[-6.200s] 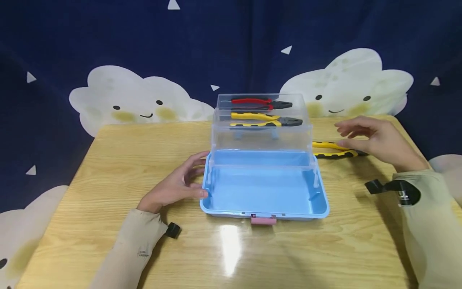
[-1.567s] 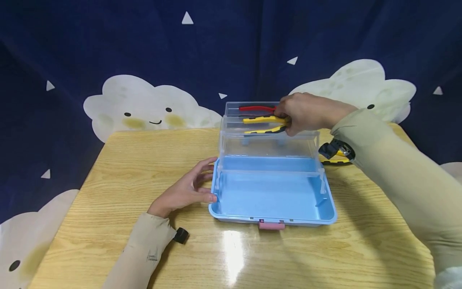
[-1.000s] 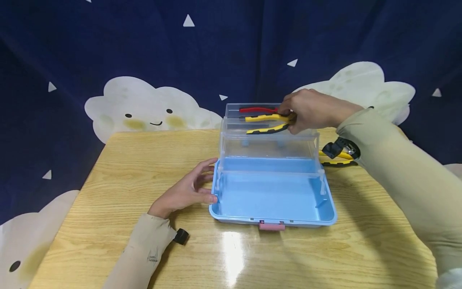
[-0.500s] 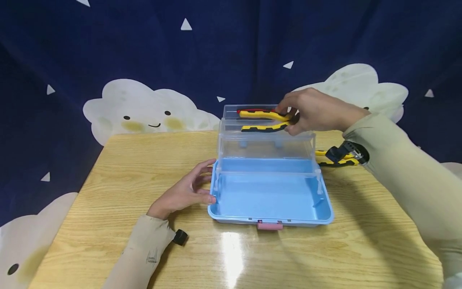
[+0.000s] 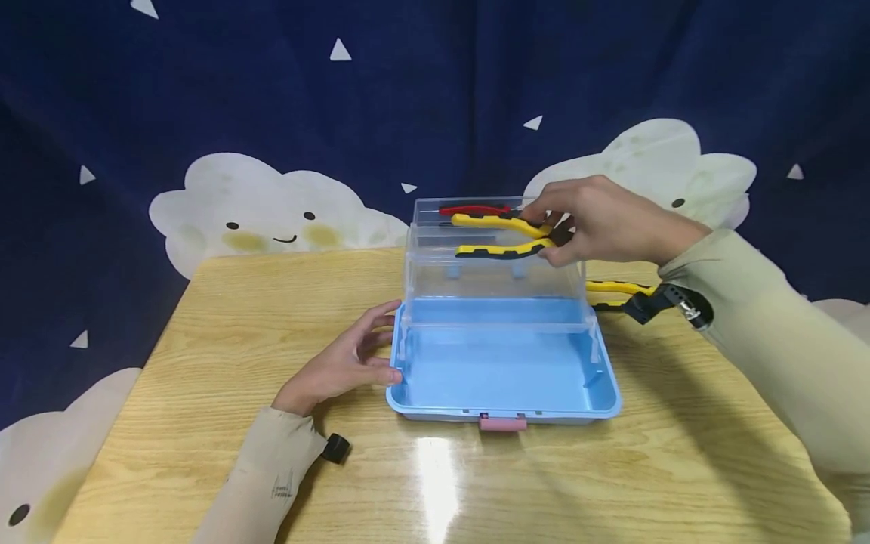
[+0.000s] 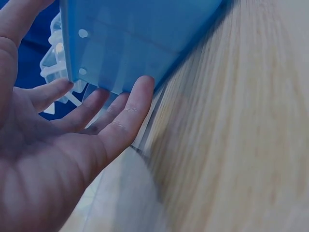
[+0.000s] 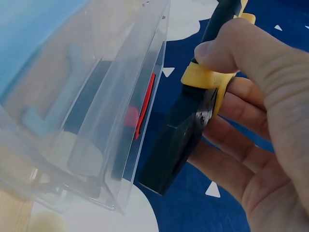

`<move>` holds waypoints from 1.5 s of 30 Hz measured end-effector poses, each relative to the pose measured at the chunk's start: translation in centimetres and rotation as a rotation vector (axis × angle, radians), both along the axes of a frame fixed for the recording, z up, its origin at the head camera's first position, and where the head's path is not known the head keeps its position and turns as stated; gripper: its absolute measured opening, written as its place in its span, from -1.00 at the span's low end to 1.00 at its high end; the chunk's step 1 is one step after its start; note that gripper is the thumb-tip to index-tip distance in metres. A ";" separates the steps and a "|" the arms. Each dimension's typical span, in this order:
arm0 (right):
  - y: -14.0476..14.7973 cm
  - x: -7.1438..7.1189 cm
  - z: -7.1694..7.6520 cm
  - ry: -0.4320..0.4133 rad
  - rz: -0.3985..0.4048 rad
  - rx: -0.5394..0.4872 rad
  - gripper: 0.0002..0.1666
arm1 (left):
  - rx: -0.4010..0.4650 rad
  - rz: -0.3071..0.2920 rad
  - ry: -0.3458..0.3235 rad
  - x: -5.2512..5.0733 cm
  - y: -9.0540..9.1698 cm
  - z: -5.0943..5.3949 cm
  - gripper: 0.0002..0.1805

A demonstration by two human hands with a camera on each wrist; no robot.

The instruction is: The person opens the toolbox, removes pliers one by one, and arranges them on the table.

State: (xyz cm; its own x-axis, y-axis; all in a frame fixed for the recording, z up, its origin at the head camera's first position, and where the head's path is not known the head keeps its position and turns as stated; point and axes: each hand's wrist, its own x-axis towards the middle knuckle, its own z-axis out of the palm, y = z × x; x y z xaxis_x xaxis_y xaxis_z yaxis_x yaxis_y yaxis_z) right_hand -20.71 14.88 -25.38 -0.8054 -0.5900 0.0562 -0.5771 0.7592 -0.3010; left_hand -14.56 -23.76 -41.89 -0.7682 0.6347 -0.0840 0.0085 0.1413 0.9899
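My right hand [image 5: 612,219] pinches a pair of pliers [image 5: 506,249] with yellow and black handles near the pivot, thumb on one side and fingers on the other. In the right wrist view the dark nose of the pliers [image 7: 169,145] points down, beside and apart from the clear trays. The blue toolbox [image 5: 503,370] stands unfolded, its clear trays [image 5: 496,279] raised at the back. Red-handled pliers [image 5: 476,210] lie in the top tray, partly hidden. My left hand [image 5: 340,366] rests against the toolbox's left side, fingers extended along its wall [image 6: 130,48].
A second pair of yellow-and-black pliers [image 5: 618,287] lies on the wooden table [image 5: 251,325] right of the toolbox, partly behind my right wrist. A pink latch [image 5: 503,425] sits at the toolbox's front. A dark blue curtain [image 5: 421,98] with cloud prints hangs behind.
My right hand moved from the pliers on the table to the upper trays, took hold of the other yellow pliers and lifted them out. The left hand stays at the toolbox's side.
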 end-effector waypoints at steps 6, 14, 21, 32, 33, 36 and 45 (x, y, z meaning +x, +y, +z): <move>0.2 0.9 -0.2 0.040 0.007 -0.006 -0.47 | -0.014 0.001 0.005 0.1 -0.3 0.1 0.13; 0.8 1.6 -1.1 0.145 0.068 -0.043 -0.49 | 0.001 -0.006 0.006 0.1 -0.6 0.2 0.14; 0.9 2.4 -1.4 0.121 0.054 -0.051 -0.49 | -0.004 -0.002 0.010 0.3 -1.0 0.3 0.13; 2.1 3.4 -2.4 0.222 0.101 -0.073 -0.44 | -0.017 0.017 -0.008 0.5 -1.5 0.3 0.13; 2.3 3.6 -2.5 0.229 0.099 -0.077 -0.44 | -0.017 0.018 -0.009 0.5 -1.5 0.3 0.13; 2.9 4.0 -2.8 0.241 0.098 -0.102 -0.43 | -0.010 0.016 -0.002 0.5 -1.6 0.2 0.14; 4.7 5.5 -3.8 0.246 0.043 -0.162 -0.38 | -0.038 0.011 0.005 0.4 -1.7 0.5 0.11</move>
